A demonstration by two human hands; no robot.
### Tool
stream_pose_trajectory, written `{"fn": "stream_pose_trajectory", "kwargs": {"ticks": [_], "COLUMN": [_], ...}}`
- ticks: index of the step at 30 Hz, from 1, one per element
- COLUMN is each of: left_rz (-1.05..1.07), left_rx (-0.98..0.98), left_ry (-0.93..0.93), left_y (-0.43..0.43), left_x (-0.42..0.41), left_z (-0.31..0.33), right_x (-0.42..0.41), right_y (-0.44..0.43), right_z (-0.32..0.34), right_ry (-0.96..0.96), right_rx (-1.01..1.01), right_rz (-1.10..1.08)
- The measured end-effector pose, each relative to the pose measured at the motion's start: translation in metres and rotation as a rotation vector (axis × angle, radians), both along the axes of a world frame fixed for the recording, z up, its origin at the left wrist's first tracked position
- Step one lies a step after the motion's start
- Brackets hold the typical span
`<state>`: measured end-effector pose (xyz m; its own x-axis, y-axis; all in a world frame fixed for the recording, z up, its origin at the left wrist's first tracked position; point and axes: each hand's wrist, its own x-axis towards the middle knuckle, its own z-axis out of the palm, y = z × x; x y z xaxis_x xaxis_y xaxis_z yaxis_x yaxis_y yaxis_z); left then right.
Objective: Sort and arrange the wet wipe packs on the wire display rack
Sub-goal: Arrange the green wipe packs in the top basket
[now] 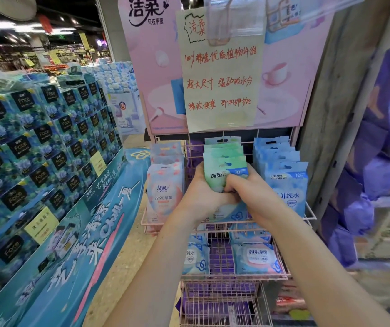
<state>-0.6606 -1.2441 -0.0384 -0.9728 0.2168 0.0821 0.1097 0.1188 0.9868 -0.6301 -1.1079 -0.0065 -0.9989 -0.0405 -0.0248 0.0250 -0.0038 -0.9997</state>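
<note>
On the top shelf of the pink wire rack (215, 224), the pink packs (165, 185), green packs (222, 147) and blue packs (286, 182) stand in three rows, so this part looks nearly done. The left hand (203, 192) and right hand (253, 197) both grip the front green pack (224, 171) in the middle row and hide its bottom half. The lower packs (257, 258) look mixed and blurry and may still need sorting.

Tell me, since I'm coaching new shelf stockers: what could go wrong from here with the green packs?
1. Both the left hand and the right hand hold the green packs in the middle row; if the grip slips, one could fall onto the lower-tier packs.
2. The right wrist crosses just in front of the blue packs; a nudge might tip the front one off the wire rack.
</note>
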Motion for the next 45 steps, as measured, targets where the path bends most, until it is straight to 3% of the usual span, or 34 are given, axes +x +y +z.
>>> {"fn": "stream_pose_trajectory", "kwargs": {"ticks": [5,15,24,34,45], "left_rz": [-0.009,0.04,-0.069,-0.008,-0.033], "left_rx": [-0.073,-0.284,-0.122,-0.135,-0.143], "left_ry": [-0.065,0.008,-0.014,0.013,-0.076], "left_y": [0.002,0.004,0.005,0.004,0.002], "left_x": [0.004,0.001,0.015,0.019,0.025], "left_z": [-0.006,-0.004,0.006,0.003,0.014], "right_x": [-0.001,0.011,0.01,0.013,0.01], "right_y": [0.003,0.002,-0.001,-0.005,-0.007], "right_z": [-0.006,-0.008,-0.003,-0.002,-0.001], "right_ry": [-0.047,-0.015,-0.076,-0.049,-0.031], "right_rx": [0.005,0.122,0.052,-0.052,-0.037], "right_rz": [-0.018,-0.12,-0.137,-0.085,-0.091]}}
